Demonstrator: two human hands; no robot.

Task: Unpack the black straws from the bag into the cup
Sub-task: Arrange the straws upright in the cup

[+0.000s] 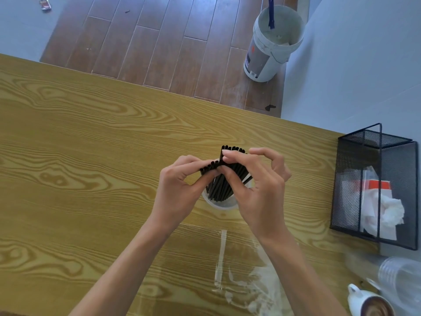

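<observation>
A bundle of black straws (219, 187) stands upright in a clear plastic cup (222, 205) on the wooden table (79, 144). My left hand (180, 190) pinches the tops of the left straws between thumb and fingers. My right hand (257, 185) pinches the taller straws at the right, with its outer fingers spread. Both hands hide much of the cup. The clear plastic bag (241, 270) lies flat on the table just in front of the cup, between my forearms; I see no straws in it.
A black mesh organizer (373, 185) with crumpled paper stands at the table's right edge. A stack of clear cups (396, 279) and a white coffee cup (371, 302) lie at the bottom right. A white bucket (273, 42) stands on the floor beyond the table.
</observation>
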